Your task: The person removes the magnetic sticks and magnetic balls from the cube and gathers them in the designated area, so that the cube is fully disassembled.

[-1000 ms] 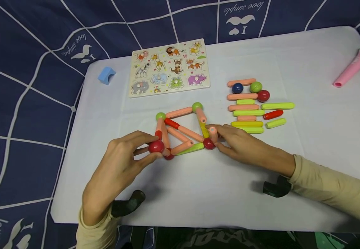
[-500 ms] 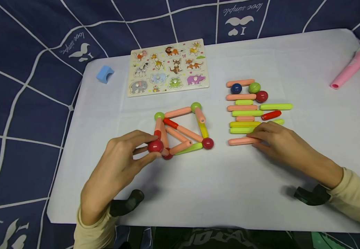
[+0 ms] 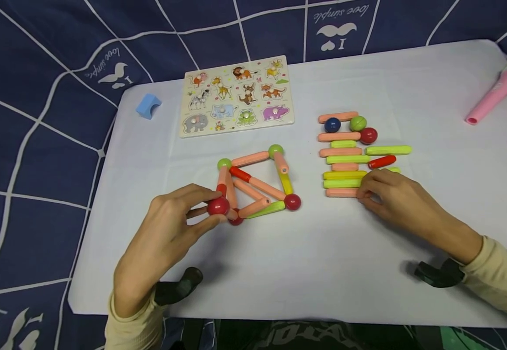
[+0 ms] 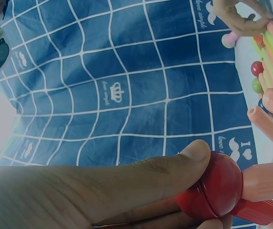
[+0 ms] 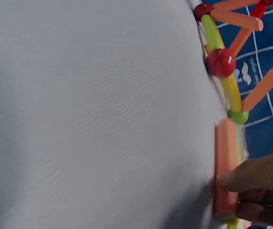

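My left hand [image 3: 172, 226] pinches a red ball [image 3: 218, 205] between thumb and fingers. In the left wrist view, orange and red sticks [image 4: 255, 211] join that ball. It tops a frame of sticks with green balls [image 3: 224, 164] and red balls [image 3: 293, 201] at its corners. Several orange sticks [image 3: 253, 207] of the frame rise with free ends. To the right, my right hand [image 3: 395, 199] grips the right end of an orange stick [image 3: 340, 193], which lies along the near side of a row of sticks. The right wrist view shows the thumb against this orange stick [image 5: 226, 157].
Behind the right hand lie yellow, green, orange and red sticks [image 3: 382, 162], plus a blue ball [image 3: 332, 125], a green ball and a red ball. An animal puzzle board [image 3: 238, 97], a blue arch block [image 3: 148, 105] and a pink toy microphone [image 3: 496, 95] lie farther back.
My right hand has moved right from the frame, taking the orange stick off the near red ball to the row, then up against it. The left hand stays on its ball.
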Demonstrator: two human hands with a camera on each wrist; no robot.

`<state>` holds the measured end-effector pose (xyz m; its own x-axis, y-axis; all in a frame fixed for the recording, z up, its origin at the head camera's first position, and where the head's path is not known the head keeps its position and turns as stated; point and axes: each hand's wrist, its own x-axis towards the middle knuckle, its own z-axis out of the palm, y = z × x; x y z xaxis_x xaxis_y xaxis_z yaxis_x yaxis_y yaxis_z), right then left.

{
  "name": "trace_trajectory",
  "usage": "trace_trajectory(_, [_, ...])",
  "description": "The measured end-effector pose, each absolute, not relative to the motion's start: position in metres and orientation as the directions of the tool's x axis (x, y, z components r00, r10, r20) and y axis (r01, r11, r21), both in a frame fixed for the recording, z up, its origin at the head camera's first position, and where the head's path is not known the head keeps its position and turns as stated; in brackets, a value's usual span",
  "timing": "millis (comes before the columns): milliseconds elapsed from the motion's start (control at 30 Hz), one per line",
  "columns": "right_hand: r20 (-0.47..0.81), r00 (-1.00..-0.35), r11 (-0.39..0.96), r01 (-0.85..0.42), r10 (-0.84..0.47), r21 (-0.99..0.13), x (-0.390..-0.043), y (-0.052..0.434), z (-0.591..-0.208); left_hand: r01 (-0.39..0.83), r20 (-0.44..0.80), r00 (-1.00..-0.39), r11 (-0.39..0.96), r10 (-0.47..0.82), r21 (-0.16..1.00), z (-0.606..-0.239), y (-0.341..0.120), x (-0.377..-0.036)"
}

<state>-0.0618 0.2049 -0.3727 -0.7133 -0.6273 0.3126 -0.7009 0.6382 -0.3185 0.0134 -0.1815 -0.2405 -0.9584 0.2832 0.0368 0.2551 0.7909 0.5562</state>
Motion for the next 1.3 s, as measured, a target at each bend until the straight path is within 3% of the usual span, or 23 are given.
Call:
trace_trajectory(167, [0.308, -0.680, 0.584, -0.731, -0.665, -0.353, -0.060, 0.170, -0.349, 0.271, 0.053, -0.955, 0.790, 0.290, 0.550, -0.240, -0.182, 0.013])
trace_trajectory(333, [0.264, -0.581, 0.461, -0.792, -0.770, -0.400, -0.056, 0.109, -0.321, 0.287, 0.059, -0.950, 0.785, 0.306, 0.550, -0.240, -0.180, 0.010])
trace_trajectory(500, [0.182, -0.496, 0.432, -0.850, -0.849, -0.302, -0.054, 0.048, -0.313, 0.306, 0.061, -0.940, 0.752, 0.335, 0.584, -0.240, -0.178, 0.004])
trace_trajectory(633, [0.108, -0.493, 0.464, -0.859, -0.863, -0.217, -0.053, 0.015, -0.320, 0.319, 0.060, -0.933, 0.734, 0.356, 0.600, -0.239, -0.177, 0.002])
trace_trajectory(800, [0.062, -0.552, 0.536, -0.827, -0.832, -0.171, -0.052, -0.001, -0.331, 0.324, 0.059, -0.930, 0.732, 0.363, 0.599, -0.239, -0.176, 0.003])
trace_trajectory(933, [0.097, -0.575, 0.552, -0.812, -0.812, -0.191, -0.053, -0.004, -0.339, 0.316, 0.058, -0.933, 0.734, 0.354, 0.601, -0.239, -0.176, 0.004])
trace_trajectory(1133, [0.200, -0.554, 0.515, -0.830, -0.808, -0.216, -0.052, -0.005, -0.348, 0.283, 0.046, -0.946, 0.751, 0.320, 0.597, -0.239, -0.179, 0.009])
trace_trajectory(1300, [0.205, -0.540, 0.492, -0.836, -0.817, -0.242, -0.052, 0.003, -0.351, 0.250, 0.034, -0.957, 0.763, 0.287, 0.597, -0.240, -0.182, 0.014])
